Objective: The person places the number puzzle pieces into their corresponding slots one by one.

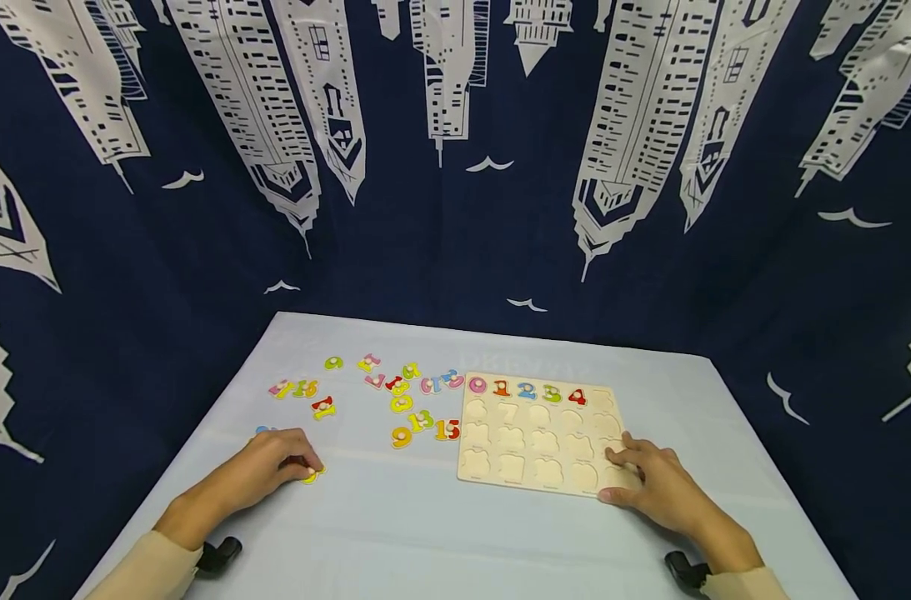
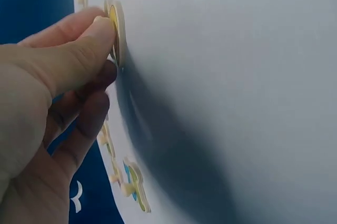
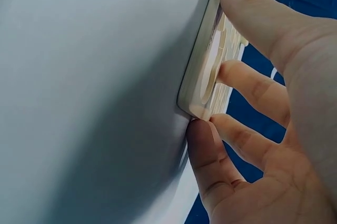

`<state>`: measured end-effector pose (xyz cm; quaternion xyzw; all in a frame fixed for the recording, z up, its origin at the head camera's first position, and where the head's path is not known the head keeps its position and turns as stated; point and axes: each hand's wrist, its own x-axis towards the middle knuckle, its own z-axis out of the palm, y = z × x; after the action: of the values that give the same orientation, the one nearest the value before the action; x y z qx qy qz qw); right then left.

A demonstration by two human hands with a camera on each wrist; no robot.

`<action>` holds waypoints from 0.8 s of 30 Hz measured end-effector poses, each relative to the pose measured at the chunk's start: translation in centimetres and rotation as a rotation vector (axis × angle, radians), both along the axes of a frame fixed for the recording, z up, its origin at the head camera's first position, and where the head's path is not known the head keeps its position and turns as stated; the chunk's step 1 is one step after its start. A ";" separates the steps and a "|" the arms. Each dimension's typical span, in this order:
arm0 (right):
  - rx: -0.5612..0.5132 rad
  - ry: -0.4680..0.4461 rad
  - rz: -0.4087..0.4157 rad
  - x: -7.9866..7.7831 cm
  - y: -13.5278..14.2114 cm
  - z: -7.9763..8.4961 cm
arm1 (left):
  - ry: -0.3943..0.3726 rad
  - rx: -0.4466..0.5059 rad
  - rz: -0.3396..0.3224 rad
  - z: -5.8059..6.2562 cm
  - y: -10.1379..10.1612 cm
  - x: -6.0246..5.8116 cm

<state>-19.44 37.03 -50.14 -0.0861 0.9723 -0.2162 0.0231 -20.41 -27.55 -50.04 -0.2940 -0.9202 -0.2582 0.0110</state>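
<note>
My left hand (image 1: 271, 462) pinches a yellow wooden puzzle piece (image 1: 312, 477) at the table's left; which number it is stays hidden behind the fingers. In the left wrist view the piece (image 2: 118, 34) stands on edge between thumb and fingertips, close over the cloth. At the right, my right hand (image 1: 653, 483) holds the near right corner of the wooden number board (image 1: 530, 483). Its thumb lies at the near edge, one fingertip touches a recess, and other fingers meet the side, as the right wrist view shows on the board (image 3: 202, 92). Numbers 0 to 4 fill most of the board's top row.
Left of the board lie several loose number pieces, among them a red and yellow 15 (image 1: 447, 429), a 13 (image 1: 421, 420) and an orange 9 (image 1: 401, 437). A blue piece (image 1: 264, 430) sits just behind the left hand. Dark patterned cloth (image 1: 440, 250) rises behind the white table (image 1: 395, 533).
</note>
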 end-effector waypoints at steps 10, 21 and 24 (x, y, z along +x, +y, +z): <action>-0.006 -0.004 -0.021 -0.1 0.8 -0.3 | 0.066 0.076 0.072 -0.5 2.5 -0.2; -0.028 -0.005 -0.026 -0.1 0.5 -0.3 | 0.066 0.289 0.108 1.0 8.5 -1.8; -0.027 -0.012 -0.019 0.1 0.3 -0.3 | 0.080 0.319 0.089 1.3 10.4 -2.5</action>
<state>-19.36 37.31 -50.43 -0.0759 0.9699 -0.2298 0.0256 -22.88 -17.15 -48.70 -0.2576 -0.8785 -0.3883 0.1054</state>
